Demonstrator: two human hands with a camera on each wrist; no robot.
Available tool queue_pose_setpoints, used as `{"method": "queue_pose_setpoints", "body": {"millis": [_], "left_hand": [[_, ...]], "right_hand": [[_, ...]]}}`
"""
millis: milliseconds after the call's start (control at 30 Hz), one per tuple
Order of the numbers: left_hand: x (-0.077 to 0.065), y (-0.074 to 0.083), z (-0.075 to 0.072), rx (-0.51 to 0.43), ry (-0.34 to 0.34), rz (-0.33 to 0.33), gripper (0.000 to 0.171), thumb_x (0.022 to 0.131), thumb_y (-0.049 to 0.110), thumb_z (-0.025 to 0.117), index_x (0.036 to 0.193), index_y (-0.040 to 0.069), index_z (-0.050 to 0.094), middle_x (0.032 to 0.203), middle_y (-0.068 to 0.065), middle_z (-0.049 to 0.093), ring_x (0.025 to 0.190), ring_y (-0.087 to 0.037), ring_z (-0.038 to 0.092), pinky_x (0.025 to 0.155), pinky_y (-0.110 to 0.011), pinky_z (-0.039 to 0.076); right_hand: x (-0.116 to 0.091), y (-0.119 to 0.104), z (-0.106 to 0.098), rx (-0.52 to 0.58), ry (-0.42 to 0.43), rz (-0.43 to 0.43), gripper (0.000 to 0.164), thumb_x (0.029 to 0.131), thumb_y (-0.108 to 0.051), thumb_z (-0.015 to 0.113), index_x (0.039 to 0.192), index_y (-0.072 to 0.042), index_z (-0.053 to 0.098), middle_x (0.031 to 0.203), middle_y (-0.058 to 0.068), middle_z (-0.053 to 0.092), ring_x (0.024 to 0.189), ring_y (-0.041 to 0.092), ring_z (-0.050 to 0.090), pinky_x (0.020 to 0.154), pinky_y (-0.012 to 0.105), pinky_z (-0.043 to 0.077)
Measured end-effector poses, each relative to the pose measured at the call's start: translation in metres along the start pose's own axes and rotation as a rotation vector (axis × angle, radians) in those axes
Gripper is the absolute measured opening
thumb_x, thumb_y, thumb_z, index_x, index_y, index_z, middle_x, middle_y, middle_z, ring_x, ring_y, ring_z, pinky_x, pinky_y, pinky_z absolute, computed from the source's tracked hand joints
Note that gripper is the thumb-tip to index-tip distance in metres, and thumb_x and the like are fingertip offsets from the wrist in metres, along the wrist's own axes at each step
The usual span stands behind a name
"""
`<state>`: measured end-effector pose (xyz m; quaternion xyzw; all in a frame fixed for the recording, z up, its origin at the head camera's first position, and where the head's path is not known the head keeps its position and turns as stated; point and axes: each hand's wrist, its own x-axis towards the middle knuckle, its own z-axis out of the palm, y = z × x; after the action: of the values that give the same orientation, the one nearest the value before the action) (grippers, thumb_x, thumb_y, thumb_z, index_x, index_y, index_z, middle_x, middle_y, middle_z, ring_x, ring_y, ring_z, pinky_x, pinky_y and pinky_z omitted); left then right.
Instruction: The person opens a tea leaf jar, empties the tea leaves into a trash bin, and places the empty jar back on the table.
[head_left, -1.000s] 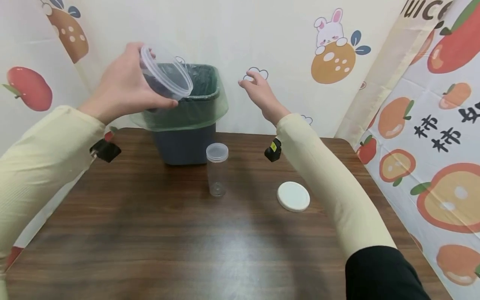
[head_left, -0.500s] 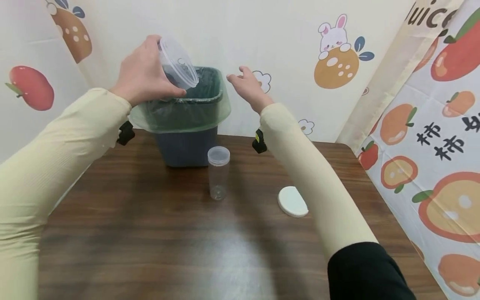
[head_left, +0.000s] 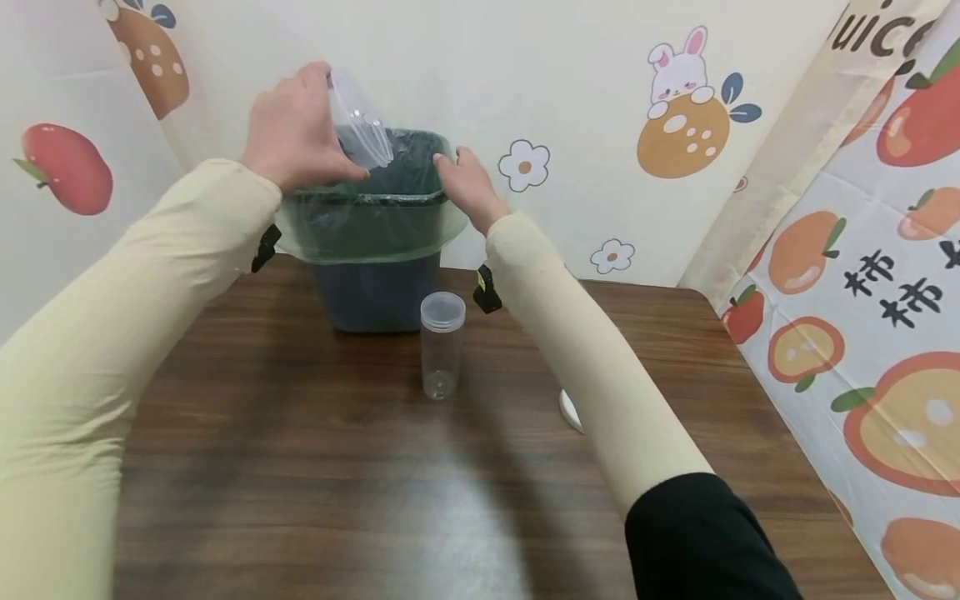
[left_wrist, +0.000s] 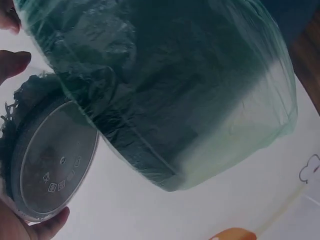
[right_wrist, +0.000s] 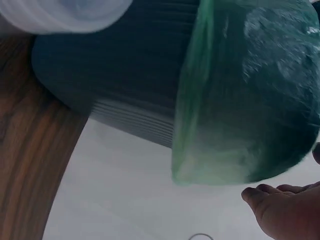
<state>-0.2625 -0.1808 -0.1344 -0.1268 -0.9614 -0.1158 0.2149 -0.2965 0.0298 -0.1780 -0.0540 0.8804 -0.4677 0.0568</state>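
My left hand grips a clear round plastic container and holds it tipped over the left side of a dark blue bin. In the left wrist view its base shows small moulded marks, with dark stringy bits along its upper edge. A thin green liner is folded over the bin's rim. My right hand reaches to the rim's right side, thumb and fingers apart. Its fingertips come close to the liner's edge in the right wrist view.
A tall clear jar with a frosted lid stands on the brown wooden table in front of the bin. My right forearm partly covers a white round lid. Fruit-printed cloth hangs behind and at both sides.
My left hand has moved right and tipped the container further over the bin. My right hand has come left to the bin's rim, its forearm now covering most of the white lid.
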Motion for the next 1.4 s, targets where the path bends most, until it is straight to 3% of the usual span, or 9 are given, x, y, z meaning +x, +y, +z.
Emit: {"method": "queue_pose_setpoints", "body": {"millis": [233, 433, 700, 1400], "left_hand": [[0.004, -0.001, 0.009, 0.042, 0.002, 0.034, 0.11, 0.062, 0.035, 0.084, 0.143, -0.007, 0.023, 0.126, -0.031, 0.047, 0.109, -0.05, 0.048, 0.091, -0.06, 0.036], [0.009, -0.006, 0.01, 0.089, -0.01, 0.067, 0.113, 0.062, 0.035, 0.085, 0.144, -0.007, 0.02, 0.131, -0.03, 0.043, 0.115, -0.048, 0.043, 0.094, -0.06, 0.033], [0.013, -0.01, 0.012, 0.153, -0.009, 0.133, 0.112, 0.061, 0.034, 0.085, 0.142, -0.009, 0.021, 0.128, -0.03, 0.042, 0.115, -0.049, 0.041, 0.093, -0.06, 0.032], [0.016, -0.013, 0.022, 0.25, -0.014, 0.274, 0.107, 0.058, 0.027, 0.087, 0.139, -0.01, 0.027, 0.131, -0.031, 0.041, 0.121, -0.049, 0.038, 0.099, -0.059, 0.029]], "right_hand": [[0.007, 0.003, 0.012, 0.144, 0.008, 0.074, 0.063, 0.102, -0.04, 0.033, 0.154, -0.018, 0.005, 0.158, -0.006, 0.012, 0.142, 0.008, 0.016, 0.11, 0.025, 0.021], [0.009, -0.001, 0.021, 0.242, 0.009, 0.059, 0.051, 0.104, -0.027, 0.027, 0.152, -0.015, 0.015, 0.151, -0.001, 0.027, 0.138, 0.011, 0.027, 0.107, 0.027, 0.028], [0.011, -0.002, 0.024, 0.246, 0.03, 0.05, 0.052, 0.101, -0.013, 0.025, 0.152, -0.014, 0.015, 0.152, -0.001, 0.027, 0.138, 0.01, 0.026, 0.108, 0.028, 0.026], [0.007, 0.0, 0.024, 0.245, 0.024, 0.047, 0.052, 0.102, -0.015, 0.023, 0.153, -0.014, 0.01, 0.155, -0.001, 0.022, 0.14, 0.01, 0.021, 0.109, 0.026, 0.024]]}}
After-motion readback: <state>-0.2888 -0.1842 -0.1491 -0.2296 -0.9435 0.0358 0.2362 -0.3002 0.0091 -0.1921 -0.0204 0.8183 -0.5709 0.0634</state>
